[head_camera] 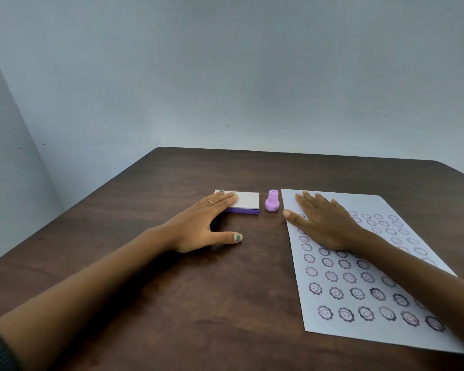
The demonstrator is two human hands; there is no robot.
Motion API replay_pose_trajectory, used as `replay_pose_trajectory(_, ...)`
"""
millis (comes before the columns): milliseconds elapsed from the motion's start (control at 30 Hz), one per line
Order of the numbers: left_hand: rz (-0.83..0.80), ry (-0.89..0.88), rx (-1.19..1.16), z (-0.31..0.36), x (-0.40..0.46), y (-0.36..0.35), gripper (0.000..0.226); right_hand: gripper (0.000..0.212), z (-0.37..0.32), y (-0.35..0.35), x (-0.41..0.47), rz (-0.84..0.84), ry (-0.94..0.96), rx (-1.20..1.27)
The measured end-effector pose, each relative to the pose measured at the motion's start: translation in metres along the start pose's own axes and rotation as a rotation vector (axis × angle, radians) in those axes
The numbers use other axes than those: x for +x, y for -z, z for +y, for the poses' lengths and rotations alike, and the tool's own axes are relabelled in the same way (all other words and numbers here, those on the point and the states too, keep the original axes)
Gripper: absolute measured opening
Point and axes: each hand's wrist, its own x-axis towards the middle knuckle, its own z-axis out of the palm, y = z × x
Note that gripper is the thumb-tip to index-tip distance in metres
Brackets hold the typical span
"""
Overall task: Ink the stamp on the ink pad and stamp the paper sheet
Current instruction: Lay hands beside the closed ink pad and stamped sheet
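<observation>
Worktop (172,303): dark brown wood grain, set against a pale blue-grey wall.
Ink pad (245,202): closed, a white lid over a purple base, lying flat towards the far middle of the worktop.
Stamp (272,203): small lilac plastic piece standing upright on its wide base, handle up, in the gap between the ink pad and the paper sheet; it touches neither hand.
Paper sheet (370,266): white, lying flat on the right side, covered in rows of purple smiling flower prints; its far left corner is bare.
Left hand (198,227): flat and spread, palm down, fingertips resting on the left part of the ink pad's lid, thumb out on the worktop; a thin ring on one finger, green varnish on the nails. It grips nothing.
Right hand (324,223): flat and spread, palm down on the upper left part of the paper sheet, thumb near the sheet's left edge. It grips nothing.
</observation>
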Motion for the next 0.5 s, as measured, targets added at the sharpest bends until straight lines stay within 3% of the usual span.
replay_pose_trajectory(500,0.011,-0.008,0.009,-0.0027,-0.0004,-0.0030,0.095,0.076,0.0004,-0.0029,0.0029,0.010,-0.005,-0.015)
